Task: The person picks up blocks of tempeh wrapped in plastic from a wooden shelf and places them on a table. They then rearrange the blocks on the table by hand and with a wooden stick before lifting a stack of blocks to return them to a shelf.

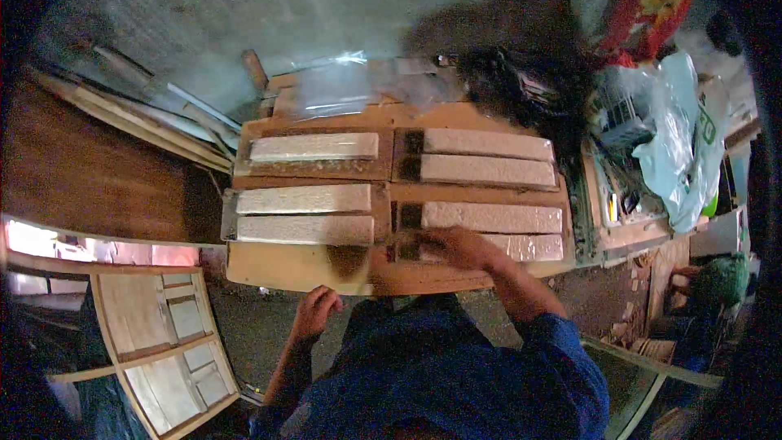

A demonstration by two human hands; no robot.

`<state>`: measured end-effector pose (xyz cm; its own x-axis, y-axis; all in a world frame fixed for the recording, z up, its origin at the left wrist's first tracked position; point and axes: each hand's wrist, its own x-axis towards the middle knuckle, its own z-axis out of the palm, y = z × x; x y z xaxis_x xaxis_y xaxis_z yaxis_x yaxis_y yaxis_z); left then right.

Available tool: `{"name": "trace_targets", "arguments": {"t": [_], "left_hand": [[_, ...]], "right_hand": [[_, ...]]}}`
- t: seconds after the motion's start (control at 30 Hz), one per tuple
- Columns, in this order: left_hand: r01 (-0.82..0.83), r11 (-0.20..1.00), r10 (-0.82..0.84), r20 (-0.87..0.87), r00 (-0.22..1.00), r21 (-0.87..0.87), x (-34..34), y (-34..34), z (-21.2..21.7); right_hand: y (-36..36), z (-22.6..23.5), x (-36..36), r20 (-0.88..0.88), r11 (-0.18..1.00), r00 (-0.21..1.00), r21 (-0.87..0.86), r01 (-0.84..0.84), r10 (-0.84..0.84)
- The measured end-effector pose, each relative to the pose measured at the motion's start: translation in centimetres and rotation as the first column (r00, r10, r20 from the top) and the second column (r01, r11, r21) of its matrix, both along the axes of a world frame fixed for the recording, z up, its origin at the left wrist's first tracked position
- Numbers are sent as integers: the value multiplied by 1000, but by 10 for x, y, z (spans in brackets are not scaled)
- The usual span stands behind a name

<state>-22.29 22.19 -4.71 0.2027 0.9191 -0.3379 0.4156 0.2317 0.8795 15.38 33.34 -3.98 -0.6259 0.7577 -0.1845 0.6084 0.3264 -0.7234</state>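
Right hand: the right hand (458,246) is reaching forward over the near right corner of the bench (277,267), resting on the nearest right-hand slab (521,246); the fingers are lying flat and spread, curled around nothing.
Left hand: the left hand (316,310) is hanging below the front edge of the bench, fingers loosely curled inward, holding nothing and touching nothing.
Slabs: long, pale, rough-grained rectangular blocks are lying in pairs, side by side, each pair sitting in a shallow wooden tray (383,165); the four trays are forming two rows across the bench.
Nearest slab: pinkish, speckled and gritty, lying at the front right, partly covered by the right hand.
Dark patches: small black squares (414,143) are showing at the left ends of the right-hand trays.
Bench: flat brown board, smooth, with a dark smudge near its front edge.
Plastic sheet: a clear, crinkled sheet (334,85) is lying at the far end of the bench.
Bag: a pale, glossy plastic bag (680,147) is sagging at the right.
Frame: a light wooden frame (163,350) with panes is lying at the lower left.
Sleeve: blue cloth is covering the right forearm.
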Motion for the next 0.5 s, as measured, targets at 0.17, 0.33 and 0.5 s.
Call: {"name": "trace_targets", "arguments": {"t": [0.17,0.33,0.5], "left_hand": [[-32,985,98,-403,910,167,-41,-59,-41],[25,985,-122,-582,804,-171,-72,-117,-69],[-439,784,234,-446,864,-439,-58,-230,-90]], "right_hand": [[119,8,16,-28,881,946,355,312,-324],[249,-63,30,308,839,838,468,279,-451],[315,-158,6,337,651,766,746,137,-547]]}}
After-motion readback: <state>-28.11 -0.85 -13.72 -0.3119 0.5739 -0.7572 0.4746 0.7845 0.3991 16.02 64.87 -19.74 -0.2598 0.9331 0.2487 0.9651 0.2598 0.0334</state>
